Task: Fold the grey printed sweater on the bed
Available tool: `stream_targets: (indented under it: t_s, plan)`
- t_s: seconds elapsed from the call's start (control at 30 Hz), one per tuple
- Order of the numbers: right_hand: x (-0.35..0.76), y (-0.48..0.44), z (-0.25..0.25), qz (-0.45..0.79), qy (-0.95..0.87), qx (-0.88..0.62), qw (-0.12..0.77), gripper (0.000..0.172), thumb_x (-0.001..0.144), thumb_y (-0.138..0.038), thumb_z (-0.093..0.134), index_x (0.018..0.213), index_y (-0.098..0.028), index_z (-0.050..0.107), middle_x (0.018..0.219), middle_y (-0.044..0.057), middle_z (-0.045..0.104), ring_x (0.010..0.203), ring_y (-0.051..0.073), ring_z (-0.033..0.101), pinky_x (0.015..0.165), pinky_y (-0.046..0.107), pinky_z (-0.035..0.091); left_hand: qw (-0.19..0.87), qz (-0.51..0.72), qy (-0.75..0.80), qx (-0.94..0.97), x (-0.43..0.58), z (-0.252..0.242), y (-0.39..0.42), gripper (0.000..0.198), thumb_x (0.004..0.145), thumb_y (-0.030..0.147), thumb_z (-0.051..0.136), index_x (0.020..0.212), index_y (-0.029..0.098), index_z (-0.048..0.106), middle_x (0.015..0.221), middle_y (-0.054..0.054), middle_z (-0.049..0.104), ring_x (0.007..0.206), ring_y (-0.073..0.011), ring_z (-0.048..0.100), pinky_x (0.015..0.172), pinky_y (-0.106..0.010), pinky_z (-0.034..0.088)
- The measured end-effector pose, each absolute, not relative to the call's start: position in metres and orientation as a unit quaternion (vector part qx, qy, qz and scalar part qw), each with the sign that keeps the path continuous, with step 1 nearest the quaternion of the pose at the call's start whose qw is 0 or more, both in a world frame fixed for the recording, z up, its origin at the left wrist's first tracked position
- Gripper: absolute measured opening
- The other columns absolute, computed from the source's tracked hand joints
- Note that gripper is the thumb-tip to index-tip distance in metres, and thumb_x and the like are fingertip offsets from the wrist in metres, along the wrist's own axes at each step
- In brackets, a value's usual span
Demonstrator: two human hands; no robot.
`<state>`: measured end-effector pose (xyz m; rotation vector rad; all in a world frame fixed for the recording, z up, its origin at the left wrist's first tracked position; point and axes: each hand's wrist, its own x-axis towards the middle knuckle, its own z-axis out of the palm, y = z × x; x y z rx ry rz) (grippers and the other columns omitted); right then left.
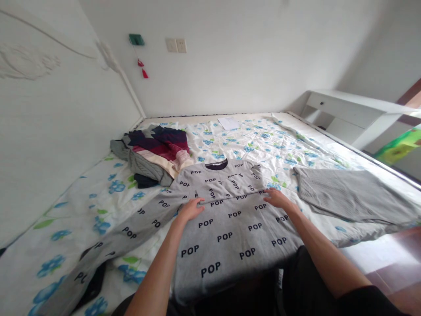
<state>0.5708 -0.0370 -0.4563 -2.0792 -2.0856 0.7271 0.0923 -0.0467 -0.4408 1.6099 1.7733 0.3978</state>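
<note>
A grey sweatshirt (226, 228) printed with the word POP lies spread flat on the bed, its dark collar toward the wall. One sleeve lies folded across the chest, and the other long sleeve trails off to the lower left. My left hand (191, 208) rests flat on the chest with fingers stretched out, at the left end of the folded sleeve. My right hand (277, 198) lies flat and open at the right end of that sleeve, near the shoulder. Neither hand holds anything.
The bed has a white sheet with blue flowers (108, 193). A pile of dark, red and grey clothes (154, 153) lies at the back left. A grey ribbed garment (348, 193) lies on the right. A white paper (229, 122) sits near the wall, and a white desk (355, 114) stands beyond the bed.
</note>
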Motion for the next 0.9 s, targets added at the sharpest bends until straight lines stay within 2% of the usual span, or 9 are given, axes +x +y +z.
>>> stream_targets:
  t_s: [0.17, 0.3, 0.43, 0.5, 0.57, 0.63, 0.73, 0.8, 0.9]
  plan:
    - [0.563, -0.027, -0.479, 0.219, -0.704, -0.676, 0.004, 0.065, 0.098, -0.029, 0.072, 0.163, -0.023, 0.070, 0.175, 0.016, 0.059, 0.171, 0.036, 0.043, 0.137, 0.048, 0.035, 0.504, 0.250, 0.658, 0.501, 0.119, -0.444, -0.050, 0.050, 0.095, 0.041, 0.077, 0.142, 0.024, 0.080, 0.156, -0.014, 0.077, 0.140, -0.0334, 0.073, 0.101, -0.036, 0.062]
    - [0.556, -0.018, -0.491, 0.207, -0.710, -0.673, 0.022, 0.065, 0.101, -0.033, 0.071, 0.164, -0.018, 0.067, 0.180, 0.021, 0.051, 0.179, 0.039, 0.025, 0.140, 0.055, 0.025, 0.554, 0.324, 0.666, 0.380, 0.129, -0.448, -0.053, 0.045, 0.095, 0.037, 0.080, 0.136, 0.020, 0.081, 0.151, -0.017, 0.078, 0.131, -0.0288, 0.075, 0.086, -0.028, 0.062]
    - [0.562, -0.012, -0.501, 0.200, -0.684, -0.701, 0.034, 0.057, 0.106, -0.041, 0.068, 0.159, -0.020, 0.068, 0.190, 0.019, 0.033, 0.174, 0.041, 0.035, 0.138, 0.056, 0.029, 0.567, 0.382, 0.662, 0.308, 0.120, -0.443, -0.047, 0.033, 0.098, 0.032, 0.077, 0.128, 0.019, 0.081, 0.158, -0.017, 0.074, 0.129, -0.0260, 0.076, 0.081, -0.025, 0.061]
    - [0.567, -0.010, -0.504, 0.204, -0.674, -0.709, 0.042, 0.055, 0.107, -0.043, 0.068, 0.157, -0.018, 0.068, 0.195, 0.019, 0.020, 0.171, 0.042, 0.040, 0.138, 0.053, 0.031, 0.566, 0.401, 0.656, 0.296, 0.108, -0.436, -0.043, 0.033, 0.099, 0.031, 0.075, 0.130, 0.021, 0.080, 0.163, -0.016, 0.071, 0.132, -0.0257, 0.076, 0.081, -0.025, 0.062]
    - [0.569, -0.009, -0.503, 0.203, -0.677, -0.705, 0.057, 0.053, 0.107, -0.040, 0.068, 0.155, -0.017, 0.068, 0.195, 0.020, 0.014, 0.169, 0.041, 0.044, 0.138, 0.052, 0.031, 0.562, 0.406, 0.657, 0.297, 0.095, -0.430, -0.040, 0.035, 0.099, 0.033, 0.074, 0.132, 0.024, 0.079, 0.167, -0.014, 0.069, 0.135, -0.0263, 0.076, 0.081, -0.026, 0.063]
    - [0.570, -0.007, -0.502, 0.198, -0.687, -0.696, 0.063, 0.049, 0.107, -0.036, 0.068, 0.152, -0.017, 0.070, 0.195, 0.019, 0.018, 0.168, 0.040, 0.047, 0.139, 0.051, 0.031, 0.548, 0.393, 0.669, 0.311, 0.084, -0.425, -0.039, 0.036, 0.098, 0.035, 0.075, 0.132, 0.024, 0.079, 0.167, -0.013, 0.068, 0.135, -0.0281, 0.076, 0.083, -0.029, 0.064]
    - [0.571, -0.005, -0.499, 0.205, -0.703, -0.679, 0.043, 0.044, 0.106, -0.033, 0.067, 0.147, -0.020, 0.076, 0.190, 0.015, 0.035, 0.164, 0.036, 0.052, 0.138, 0.047, 0.033, 0.502, 0.318, 0.720, 0.358, 0.075, -0.425, -0.041, 0.034, 0.094, 0.039, 0.078, 0.123, 0.022, 0.082, 0.157, -0.015, 0.076, 0.131, -0.0322, 0.078, 0.086, -0.035, 0.065]
    - [0.572, -0.004, -0.499, 0.212, -0.707, -0.674, 0.032, 0.043, 0.106, -0.031, 0.066, 0.145, -0.021, 0.079, 0.185, 0.014, 0.045, 0.161, 0.035, 0.056, 0.138, 0.044, 0.035, 0.473, 0.240, 0.743, 0.407, 0.074, -0.430, -0.043, 0.030, 0.091, 0.042, 0.079, 0.110, 0.020, 0.085, 0.136, -0.014, 0.085, 0.127, -0.0358, 0.078, 0.090, -0.039, 0.064]
    - [0.573, -0.002, -0.500, 0.214, -0.707, -0.673, 0.028, 0.043, 0.108, -0.031, 0.062, 0.145, -0.020, 0.080, 0.183, 0.014, 0.049, 0.157, 0.034, 0.061, 0.136, 0.043, 0.038, 0.443, 0.180, 0.730, 0.488, 0.077, -0.439, -0.043, 0.026, 0.084, 0.044, 0.083, 0.091, 0.020, 0.086, 0.105, -0.012, 0.089, 0.124, -0.0399, 0.078, 0.098, -0.042, 0.063]
